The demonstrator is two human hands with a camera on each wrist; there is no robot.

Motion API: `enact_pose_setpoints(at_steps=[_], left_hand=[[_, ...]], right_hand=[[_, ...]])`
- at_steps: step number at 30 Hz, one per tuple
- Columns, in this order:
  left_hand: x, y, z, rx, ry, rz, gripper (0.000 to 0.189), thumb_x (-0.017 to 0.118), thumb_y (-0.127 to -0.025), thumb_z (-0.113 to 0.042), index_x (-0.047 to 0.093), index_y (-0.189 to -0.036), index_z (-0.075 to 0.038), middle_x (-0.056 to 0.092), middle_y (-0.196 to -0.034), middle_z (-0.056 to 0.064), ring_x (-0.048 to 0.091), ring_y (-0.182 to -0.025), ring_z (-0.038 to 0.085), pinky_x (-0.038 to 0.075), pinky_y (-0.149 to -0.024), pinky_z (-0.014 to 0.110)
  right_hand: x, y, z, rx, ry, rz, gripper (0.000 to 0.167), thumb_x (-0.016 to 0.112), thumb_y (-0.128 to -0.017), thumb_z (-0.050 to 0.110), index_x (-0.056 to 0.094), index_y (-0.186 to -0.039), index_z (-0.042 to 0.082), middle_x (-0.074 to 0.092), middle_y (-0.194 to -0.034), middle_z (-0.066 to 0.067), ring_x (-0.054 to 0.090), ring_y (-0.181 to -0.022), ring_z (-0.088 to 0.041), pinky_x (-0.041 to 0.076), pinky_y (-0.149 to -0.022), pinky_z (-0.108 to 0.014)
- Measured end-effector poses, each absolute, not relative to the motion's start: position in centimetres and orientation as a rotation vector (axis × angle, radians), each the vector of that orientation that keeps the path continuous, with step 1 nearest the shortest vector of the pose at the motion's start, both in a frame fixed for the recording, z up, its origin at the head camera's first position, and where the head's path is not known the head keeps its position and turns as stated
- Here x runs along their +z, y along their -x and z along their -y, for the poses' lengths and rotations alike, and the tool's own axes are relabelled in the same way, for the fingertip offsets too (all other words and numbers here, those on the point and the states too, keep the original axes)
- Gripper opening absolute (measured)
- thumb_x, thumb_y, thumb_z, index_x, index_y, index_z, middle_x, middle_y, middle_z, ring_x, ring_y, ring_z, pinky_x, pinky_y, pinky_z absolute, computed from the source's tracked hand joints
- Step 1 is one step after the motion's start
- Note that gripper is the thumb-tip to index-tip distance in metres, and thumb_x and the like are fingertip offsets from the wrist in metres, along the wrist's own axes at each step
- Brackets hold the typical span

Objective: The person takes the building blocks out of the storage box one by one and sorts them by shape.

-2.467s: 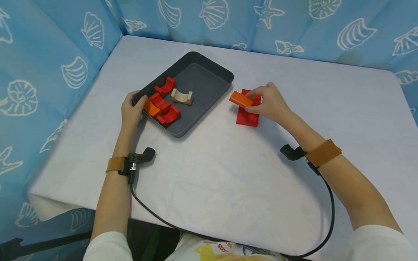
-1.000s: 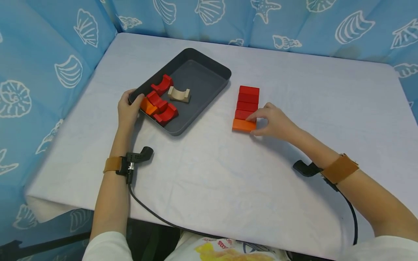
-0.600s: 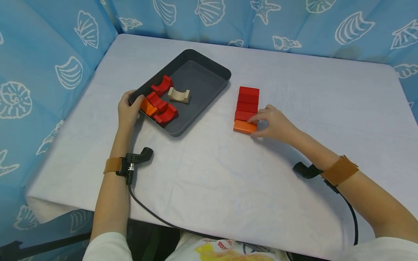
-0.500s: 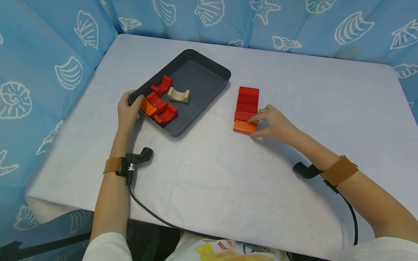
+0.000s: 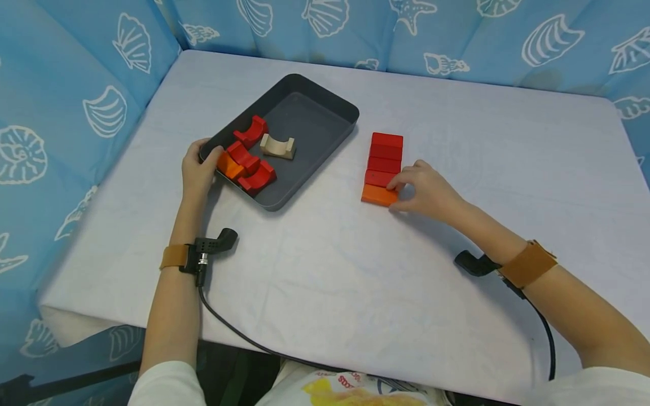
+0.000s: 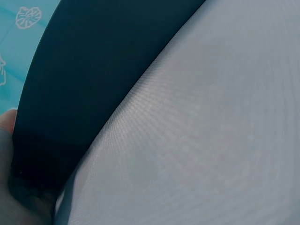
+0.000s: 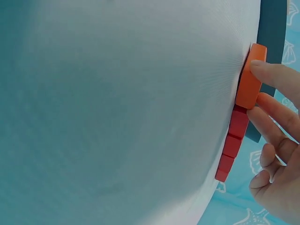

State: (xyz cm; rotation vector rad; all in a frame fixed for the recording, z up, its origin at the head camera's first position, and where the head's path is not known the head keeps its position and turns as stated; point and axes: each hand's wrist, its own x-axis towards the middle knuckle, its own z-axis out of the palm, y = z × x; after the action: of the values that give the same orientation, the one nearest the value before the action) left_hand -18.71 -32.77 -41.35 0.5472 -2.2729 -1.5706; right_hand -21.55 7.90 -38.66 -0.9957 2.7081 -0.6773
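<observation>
My left hand (image 5: 199, 172) grips the near-left corner of a dark grey tray (image 5: 325, 141), thumb over the rim. Inside the tray lie several red arched blocks (image 5: 260, 178), an orange one (image 5: 229, 167) and a pale wooden one (image 5: 277, 147). To the right, red blocks (image 5: 384, 164) stand side by side in a row on the table. At the row's near end, my right hand (image 5: 425, 192) pinches an orange block (image 5: 377, 195) between thumb and fingers. The right wrist view shows this orange block (image 7: 251, 79) against the end of the red row.
A white cloth (image 5: 304, 282) covers the table. Blue shell-printed curtains (image 5: 355, 34) stand along its back and left sides. A black cable (image 5: 238, 332) runs from the left wrist camera across the table's front edge.
The right hand has brought the orange block from above the red row down to its near end. There it has since shifted only slightly. The left hand has kept its grip on the tray.
</observation>
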Motion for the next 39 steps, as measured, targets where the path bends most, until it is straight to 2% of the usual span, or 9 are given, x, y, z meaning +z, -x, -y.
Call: enact_pose_setpoints(at_steps=[6,23,39], left_hand=[[-41.53,18.76,32.88,-1.574,-0.551,2.281,0.042,0.053,-0.087,-0.028,0.051,-0.12,-0.004,0.05,-0.115,0.01,0.042,-0.094,0.014,0.036,-0.081,0.023],[-41.2,18.64,32.74,-1.57,-0.564,2.298,0.042,0.052,-0.087,-0.028,0.05,-0.121,-0.003,0.049,-0.117,0.011,0.041,-0.098,0.015,0.036,-0.086,0.024],[-41.46,18.71,32.82,-1.554,-0.564,2.296,0.042,0.052,-0.087,-0.028,0.049,-0.121,-0.003,0.05,-0.117,0.011,0.042,-0.096,0.015,0.036,-0.084,0.024]], right_hand=[[-38.65,21.59,-7.84,-0.685,0.968,-2.706,0.031,0.076,-0.069,0.013,0.065,-0.096,0.003,0.059,-0.09,-0.006,0.045,-0.087,-0.022,0.042,-0.074,-0.037],[-38.68,21.44,-7.95,-0.684,0.933,-2.728,0.029,0.076,-0.069,0.013,0.063,-0.093,0.004,0.058,-0.086,-0.006,0.043,-0.086,-0.022,0.041,-0.071,-0.036],[-38.7,21.39,-7.94,-0.682,0.956,-2.719,0.022,0.075,-0.07,0.011,0.06,-0.084,0.004,0.056,-0.076,-0.004,0.043,-0.082,-0.024,0.04,-0.066,-0.035]])
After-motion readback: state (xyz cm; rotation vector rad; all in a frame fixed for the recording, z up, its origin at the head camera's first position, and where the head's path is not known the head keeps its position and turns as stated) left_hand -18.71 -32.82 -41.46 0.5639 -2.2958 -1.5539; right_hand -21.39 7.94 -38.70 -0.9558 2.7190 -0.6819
